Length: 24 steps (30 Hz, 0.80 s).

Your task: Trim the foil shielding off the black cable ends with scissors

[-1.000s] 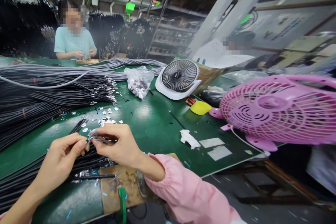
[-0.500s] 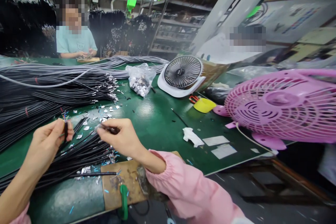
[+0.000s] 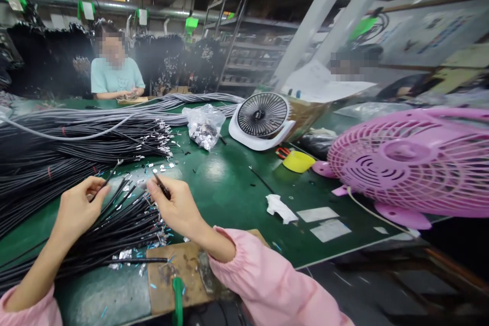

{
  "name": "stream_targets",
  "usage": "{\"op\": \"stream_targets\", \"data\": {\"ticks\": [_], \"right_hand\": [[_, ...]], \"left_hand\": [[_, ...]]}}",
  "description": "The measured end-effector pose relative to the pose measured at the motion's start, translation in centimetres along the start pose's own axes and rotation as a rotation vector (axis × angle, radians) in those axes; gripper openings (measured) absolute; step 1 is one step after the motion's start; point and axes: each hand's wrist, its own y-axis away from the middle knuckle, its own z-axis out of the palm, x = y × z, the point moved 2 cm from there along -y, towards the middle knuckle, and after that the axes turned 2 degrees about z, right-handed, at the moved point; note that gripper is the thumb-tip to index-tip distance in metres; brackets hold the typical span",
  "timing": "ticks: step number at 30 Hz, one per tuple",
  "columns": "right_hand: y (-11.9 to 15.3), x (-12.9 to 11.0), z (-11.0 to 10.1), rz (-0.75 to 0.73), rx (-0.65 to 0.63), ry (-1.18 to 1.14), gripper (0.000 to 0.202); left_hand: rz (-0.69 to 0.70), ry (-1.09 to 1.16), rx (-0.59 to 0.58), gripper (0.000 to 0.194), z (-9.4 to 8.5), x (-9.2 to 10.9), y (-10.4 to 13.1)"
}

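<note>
Between the thumb and fingers of my left hand (image 3: 79, 209) is a black cable (image 3: 111, 175), its pale stripped end pointing up and to the right. My right hand (image 3: 178, 206) is closed around a slim dark tool (image 3: 162, 185) that looks like tweezers; its tip is partly hidden by the fingers. Beneath both hands lies a bundle of black cables (image 3: 126, 232) with bared ends and coloured wires. Foil scraps (image 3: 162, 168) and bits of blue wire are scattered around the bundle.
Behind my hands are more black cables (image 3: 76, 145) and grey cables (image 3: 168, 103). A plastic bag (image 3: 205, 127), white fan (image 3: 263, 117), yellow tape roll (image 3: 298, 161) and pink fan (image 3: 405, 163) stand to the right. A green-handled clamp (image 3: 178, 300) sits at the front edge; a co-worker (image 3: 117, 76) sits opposite.
The cable in my left hand has swung from upright, with coloured wires showing, to slanting right with a pale end. My right hand keeps the dark tool. The view has shifted slightly.
</note>
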Motion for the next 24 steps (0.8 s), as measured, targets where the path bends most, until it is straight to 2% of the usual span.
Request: {"op": "stream_targets", "data": {"ticks": [2,3,6,10,14,17,20,24], "right_hand": [[-0.1,-0.1,0.0,-0.009,0.055,-0.006,0.022],[-0.1,-0.2,0.0,-0.008,0.070,-0.021,0.018],[0.0,-0.4,0.1,-0.005,0.062,-0.058,0.018],[0.3,-0.7,0.2,-0.078,0.015,-0.066,0.024],[0.6,-0.8,0.3,-0.173,0.018,-0.062,0.016],[0.8,-0.8,0.3,-0.191,0.012,-0.049,0.017],[0.7,-0.9,0.2,-0.094,0.001,-0.068,0.016],[0.3,-0.6,0.4,0.199,-0.144,-0.294,0.016]], "left_hand": [[0.027,0.115,-0.009,0.047,-0.1,1.3,0.5],[0.030,0.245,-0.007,0.049,-0.1,1.8,0.8],[0.049,0.459,0.018,0.038,0.2,2.9,2.1],[0.087,0.490,0.073,0.026,0.1,3.4,3.4],[0.168,0.470,-0.020,0.034,0.2,3.9,3.6],[0.211,0.442,-0.089,0.027,0.4,4.0,3.5],[0.139,0.510,-0.177,0.026,0.6,4.0,3.6],[0.078,0.671,-0.357,0.034,0.5,4.5,3.8]]}}
